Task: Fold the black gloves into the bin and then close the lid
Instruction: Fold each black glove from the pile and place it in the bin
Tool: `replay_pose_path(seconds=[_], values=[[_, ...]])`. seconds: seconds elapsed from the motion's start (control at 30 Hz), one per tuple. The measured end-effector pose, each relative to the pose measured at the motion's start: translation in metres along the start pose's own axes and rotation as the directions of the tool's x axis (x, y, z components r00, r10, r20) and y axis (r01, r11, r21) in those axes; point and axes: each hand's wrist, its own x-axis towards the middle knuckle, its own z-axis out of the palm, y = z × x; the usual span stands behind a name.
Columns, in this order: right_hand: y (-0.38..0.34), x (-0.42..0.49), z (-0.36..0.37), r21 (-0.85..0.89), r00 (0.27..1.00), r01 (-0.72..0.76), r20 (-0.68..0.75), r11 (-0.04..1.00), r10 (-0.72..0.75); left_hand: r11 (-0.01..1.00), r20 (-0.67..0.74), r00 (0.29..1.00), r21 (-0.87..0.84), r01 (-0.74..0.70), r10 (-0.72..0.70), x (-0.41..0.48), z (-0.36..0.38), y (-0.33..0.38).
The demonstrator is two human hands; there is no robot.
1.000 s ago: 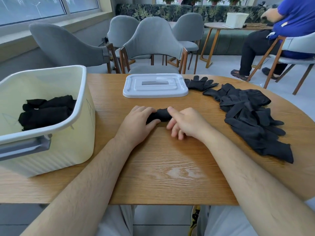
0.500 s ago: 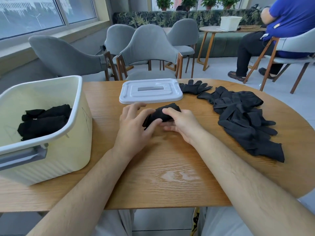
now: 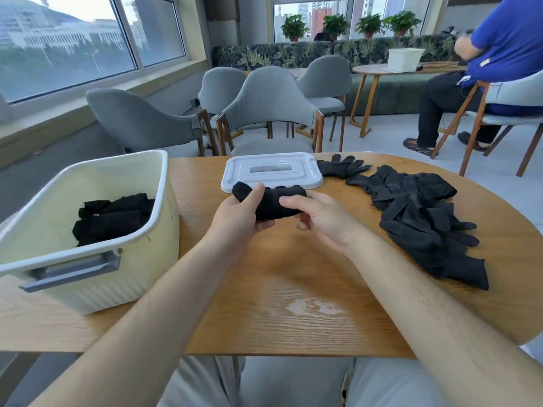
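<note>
A folded bundle of black gloves [image 3: 274,202] is lifted just above the wooden table [image 3: 293,304], in front of the lid. My left hand [image 3: 239,220] grips its left end, thumb on top. My right hand [image 3: 320,217] holds the right end with fingers laid across it. The cream bin [image 3: 88,277] stands open at the left with folded black gloves [image 3: 113,214] inside. Its white lid [image 3: 271,173] lies flat on the table behind my hands. A loose pile of black gloves [image 3: 420,215] lies at the right.
One more pair of gloves [image 3: 342,167] lies beside the lid's right edge. Grey chairs [image 3: 271,113] stand behind the table. A person in a blue top [image 3: 499,51] sits at the far right by another table holding a white bin [image 3: 405,60].
Both hands have lifted the glove bundle off the table, toward the lid. The left hand has taken a fuller grip on its left end. The camera has tilted up.
</note>
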Motion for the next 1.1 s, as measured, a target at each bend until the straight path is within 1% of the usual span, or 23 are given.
replay_pose_path(seconds=[0.1,0.17,0.2,0.3,0.37,0.43,0.53,0.63,0.73,0.83,0.93,0.97,1.03,1.1], values=[[-0.031,0.0,0.01,0.019,0.997,0.011,0.077,1.0,-0.012,0.998,0.056,0.997,0.02,-0.055,0.054,-0.006,-0.012,0.028],[-0.054,0.001,0.025,-0.019,0.996,0.028,0.086,0.999,-0.026,0.991,0.118,0.987,0.058,-0.117,0.11,-0.012,-0.024,0.048],[-0.065,0.003,0.034,-0.049,0.996,0.041,0.083,0.998,-0.037,0.988,0.119,0.984,0.071,-0.138,0.129,-0.014,-0.032,0.058],[-0.094,0.01,0.067,-0.163,0.995,0.06,0.093,0.985,-0.045,0.981,0.03,0.987,0.112,-0.159,0.156,-0.02,-0.058,0.087],[-0.109,0.017,0.093,-0.275,0.994,0.065,0.105,0.959,-0.037,0.965,-0.029,0.98,0.183,-0.187,0.195,-0.023,-0.079,0.104],[-0.12,0.024,0.119,-0.401,0.992,0.091,0.112,0.911,-0.05,0.944,-0.096,0.97,0.27,-0.19,0.223,-0.026,-0.104,0.117],[-0.127,0.033,0.156,-0.595,0.984,0.131,0.173,0.793,-0.033,0.901,-0.159,0.968,0.421,-0.109,0.192,-0.028,-0.146,0.13],[-0.127,0.043,0.19,-0.745,0.976,0.165,0.216,0.647,0.0,0.738,-0.168,0.972,0.675,-0.008,0.164,-0.029,-0.185,0.137],[-0.127,0.054,0.218,-0.826,0.971,0.198,0.24,0.528,0.011,0.583,-0.147,0.977,0.812,0.031,0.153,-0.027,-0.209,0.141],[-0.126,0.067,0.245,-0.889,0.955,0.24,0.289,0.39,0.07,0.347,-0.111,0.984,0.936,0.056,0.14,-0.02,-0.227,0.141],[-0.122,0.082,0.266,-0.927,0.923,0.277,0.329,0.252,0.198,0.091,-0.115,0.993,0.99,0.111,0.037,-0.007,-0.234,0.136],[-0.118,0.086,0.271,-0.931,0.911,0.275,0.332,0.238,0.246,0.027,-0.125,0.992,0.992,0.126,-0.008,-0.002,-0.236,0.133],[-0.11,0.094,0.279,-0.937,0.886,0.256,0.326,0.239,0.33,-0.056,-0.134,0.988,0.99,0.13,-0.072,0.008,-0.239,0.128],[-0.1,0.101,0.284,-0.942,0.874,0.233,0.312,0.243,0.373,-0.141,-0.133,0.986,0.983,0.119,-0.099,0.015,-0.24,0.122]])
